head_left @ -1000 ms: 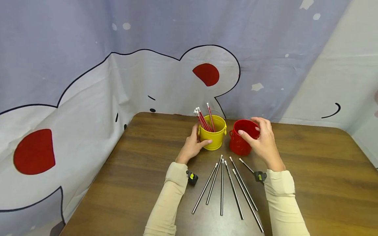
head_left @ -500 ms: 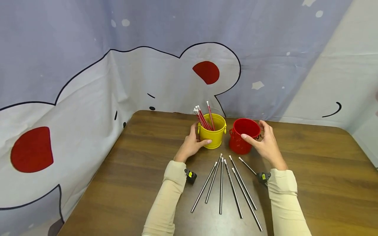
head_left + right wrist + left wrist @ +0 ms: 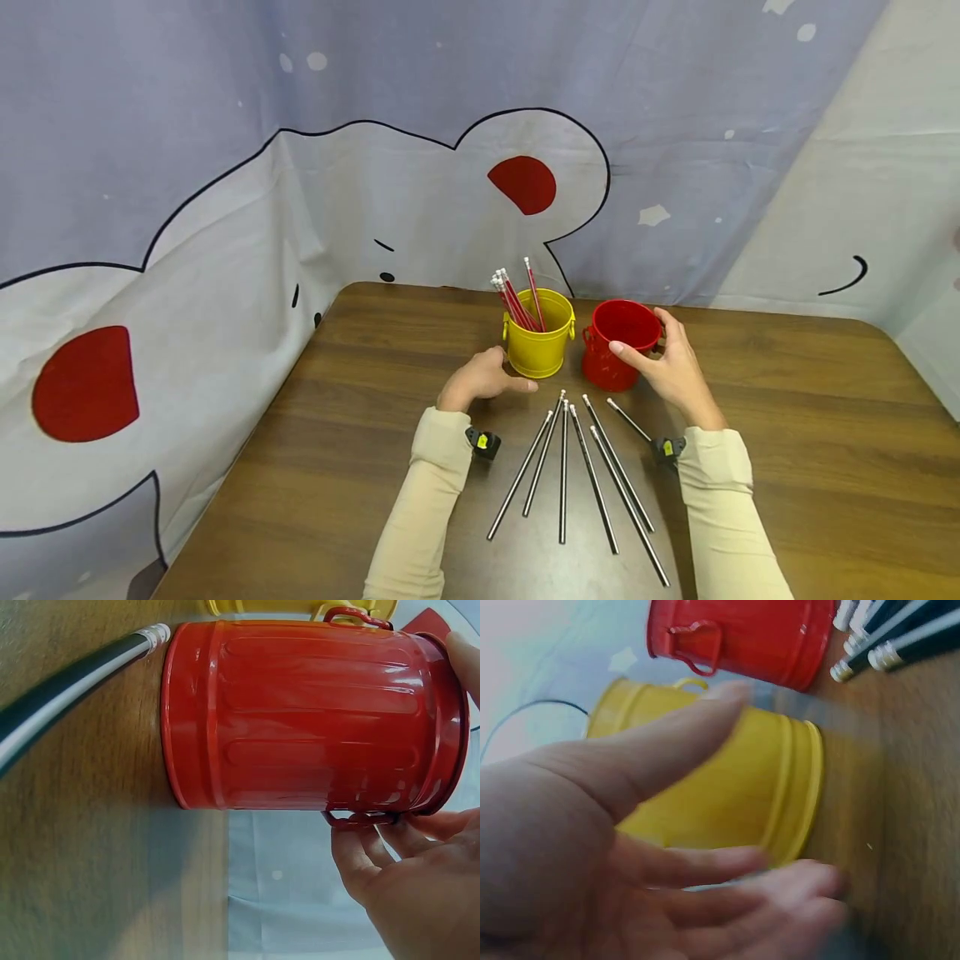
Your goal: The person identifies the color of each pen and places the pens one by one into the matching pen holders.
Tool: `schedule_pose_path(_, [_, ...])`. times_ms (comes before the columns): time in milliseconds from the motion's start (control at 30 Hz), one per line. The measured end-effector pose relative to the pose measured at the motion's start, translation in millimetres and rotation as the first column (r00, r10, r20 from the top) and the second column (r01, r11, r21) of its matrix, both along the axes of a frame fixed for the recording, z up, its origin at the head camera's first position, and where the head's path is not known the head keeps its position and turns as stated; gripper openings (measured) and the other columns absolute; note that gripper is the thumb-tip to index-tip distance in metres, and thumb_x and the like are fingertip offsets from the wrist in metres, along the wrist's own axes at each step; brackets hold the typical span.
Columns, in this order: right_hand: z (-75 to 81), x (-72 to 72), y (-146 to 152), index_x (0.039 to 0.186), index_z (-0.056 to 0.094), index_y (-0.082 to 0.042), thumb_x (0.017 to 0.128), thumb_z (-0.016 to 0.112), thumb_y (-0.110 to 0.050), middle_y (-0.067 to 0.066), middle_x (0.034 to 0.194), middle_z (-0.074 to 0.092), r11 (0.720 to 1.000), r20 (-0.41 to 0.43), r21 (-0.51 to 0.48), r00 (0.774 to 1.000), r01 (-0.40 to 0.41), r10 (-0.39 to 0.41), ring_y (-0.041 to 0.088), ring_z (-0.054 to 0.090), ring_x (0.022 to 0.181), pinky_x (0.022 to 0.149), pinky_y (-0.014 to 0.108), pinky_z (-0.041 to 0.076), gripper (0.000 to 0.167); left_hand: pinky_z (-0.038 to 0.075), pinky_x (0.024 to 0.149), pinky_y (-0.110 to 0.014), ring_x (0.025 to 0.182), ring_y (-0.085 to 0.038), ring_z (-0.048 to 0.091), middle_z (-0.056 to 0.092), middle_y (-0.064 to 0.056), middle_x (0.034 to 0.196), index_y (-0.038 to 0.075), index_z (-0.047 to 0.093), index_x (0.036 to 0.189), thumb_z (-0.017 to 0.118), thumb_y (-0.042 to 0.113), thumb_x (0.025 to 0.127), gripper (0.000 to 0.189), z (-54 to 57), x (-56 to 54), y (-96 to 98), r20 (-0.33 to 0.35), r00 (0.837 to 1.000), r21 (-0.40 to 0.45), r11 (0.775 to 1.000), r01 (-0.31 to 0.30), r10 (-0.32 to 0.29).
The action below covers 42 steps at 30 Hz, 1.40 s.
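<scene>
My left hand (image 3: 483, 379) is just in front of a small yellow bucket (image 3: 536, 357). Its fingers are extended and hold nothing; in the left wrist view they appear blurred, with a gap from the bucket's wall hard to judge. Several red pencils (image 3: 532, 292), white eraser ends up, lean inside that bucket. Beside it a small red bucket (image 3: 606, 368) stands upright on the table. My right hand (image 3: 678, 371) holds it near the top, the thumb at the rim and the fingers around the side handle (image 3: 360, 820).
Several dark, shiny pencils (image 3: 563, 475) fan out on the wooden table (image 3: 337, 433) between my forearms, eraser ends toward the buckets. A patterned cloth backdrop (image 3: 375, 200) hangs behind the table's far edge. One pencil lies partly under my right wrist.
My left hand has let go of the yellow bucket and slid down and toward me. My right hand has shifted outward and closed on the red bucket's rim and handle side.
</scene>
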State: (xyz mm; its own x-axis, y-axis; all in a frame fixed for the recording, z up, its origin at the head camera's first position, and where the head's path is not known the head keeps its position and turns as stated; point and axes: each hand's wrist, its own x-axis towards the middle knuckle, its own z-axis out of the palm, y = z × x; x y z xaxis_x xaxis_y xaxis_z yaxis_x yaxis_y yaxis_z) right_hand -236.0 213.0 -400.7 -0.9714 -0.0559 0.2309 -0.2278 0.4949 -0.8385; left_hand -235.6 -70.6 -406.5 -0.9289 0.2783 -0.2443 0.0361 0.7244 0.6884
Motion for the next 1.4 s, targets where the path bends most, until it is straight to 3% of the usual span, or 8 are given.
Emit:
schedule_pose_path(100, [-0.6, -0.7, 0.6, 0.142, 0.020, -0.003, 0.080, 0.070, -0.033, 0.021, 0.133, 0.031, 1.000, 0.001, -0.012, 1.000, -0.003, 0.003, 0.038, 0.045, 0.114, 0.094, 0.052, 0.039, 0.085, 0.031, 0.043, -0.023, 0.047, -0.011, 0.039, 0.045, 0.001, 0.055, 0.009, 0.049, 0.060, 0.075, 0.036, 0.074, 0.040, 7.9, 6.2, 6.8, 0.083, 0.993, -0.091, 0.992, 0.090, -0.082])
schedule_pose_path(200, [-1.6, -0.7, 1.4, 0.143, 0.019, -0.006, 0.080, 0.070, -0.033, 0.020, 0.134, 0.031, 1.000, 0.006, -0.022, 1.000, 0.001, -0.001, 0.038, 0.045, 0.114, 0.095, 0.052, 0.039, 0.086, 0.029, 0.038, -0.020, 0.039, -0.009, 0.035, 0.041, 0.002, 0.045, 0.013, 0.041, 0.046, 0.075, 0.027, 0.075, 0.047, 12.2, 12.7, 17.5, 0.147, 0.980, -0.157, 0.975, 0.160, -0.137])
schedule_pose_path(433, [-2.3, 0.6, 1.4, 0.144, 0.019, -0.006, 0.080, 0.070, -0.034, 0.020, 0.135, 0.030, 1.000, 0.011, -0.023, 1.000, -0.005, 0.005, 0.039, 0.045, 0.114, 0.094, 0.052, 0.039, 0.087, 0.047, 0.042, -0.022, 0.042, -0.012, 0.050, 0.046, 0.001, 0.050, 0.011, 0.052, 0.059, 0.076, 0.015, 0.074, 0.028, 15.2, 27.8, 39.4, 0.206, 0.973, -0.238, 0.959, 0.157, -0.108])
schedule_pose_path(633, [-2.3, 1.1, 2.1, 0.143, 0.019, -0.006, 0.080, 0.070, -0.033, 0.020, 0.135, 0.031, 1.000, 0.006, -0.009, 1.000, 0.006, -0.006, 0.038, 0.046, 0.113, 0.094, 0.052, 0.040, 0.086, 0.042, 0.037, -0.020, 0.041, -0.014, 0.052, 0.056, -0.004, 0.059, 0.008, 0.056, 0.074, 0.077, 0.011, 0.071, 0.021, 15.1, 34.4, 48.5, 0.212, 0.975, -0.304, 0.944, 0.129, -0.065])
schedule_pose_path(833, [-3.3, 0.0, 1.6, 0.143, 0.022, -0.007, 0.079, 0.071, -0.035, 0.018, 0.133, 0.033, 1.000, 0.004, -0.002, 1.000, 0.013, -0.013, 0.036, 0.048, 0.112, 0.093, 0.050, 0.041, 0.086, 0.044, 0.039, -0.020, 0.045, -0.015, 0.058, 0.063, -0.008, 0.063, 0.005, 0.059, 0.068, 0.075, 0.004, 0.069, 0.016, 12.1, 35.7, 52.8, 0.204, 0.978, -0.321, 0.940, 0.115, -0.050])
schedule_pose_path(967, [-3.1, -0.1, 2.2, 0.142, 0.022, -0.006, 0.079, 0.071, -0.036, 0.019, 0.132, 0.034, 1.000, 0.002, 0.003, 1.000, 0.017, -0.017, 0.037, 0.048, 0.111, 0.093, 0.050, 0.041, 0.086, 0.048, 0.042, -0.022, 0.046, -0.016, 0.059, 0.061, -0.009, 0.063, 0.004, 0.059, 0.067, 0.073, -0.001, 0.067, 0.015, 10.9, 35.3, 55.7, 0.194, 0.980, -0.312, 0.944, 0.103, -0.043])
schedule_pose_path(1167, [-3.4, -0.1, 2.9, 0.142, 0.023, -0.005, 0.079, 0.071, -0.036, 0.019, 0.132, 0.034, 1.000, -0.003, 0.007, 1.000, 0.016, -0.016, 0.037, 0.047, 0.112, 0.094, 0.051, 0.041, 0.085, 0.045, 0.037, -0.022, 0.045, -0.017, 0.060, 0.058, -0.009, 0.063, 0.004, 0.058, 0.066, 0.070, -0.004, 0.067, 0.015, 9.4, 37.9, 60.5, 0.146, 0.988, -0.344, 0.933, 0.108, -0.060])
schedule_pose_path(1400, [-5.0, -1.7, 3.8, 0.143, 0.022, -0.007, 0.079, 0.071, -0.035, 0.019, 0.133, 0.033, 1.000, 0.006, 0.010, 1.000, 0.012, -0.012, 0.036, 0.047, 0.113, 0.094, 0.050, 0.041, 0.084, 0.042, 0.034, -0.022, 0.042, -0.016, 0.058, 0.057, -0.010, 0.065, 0.005, 0.057, 0.069, 0.068, -0.004, 0.065, 0.015, 7.3, 39.8, 64.8, 0.103, 0.995, -0.379, 0.924, 0.045, -0.006])
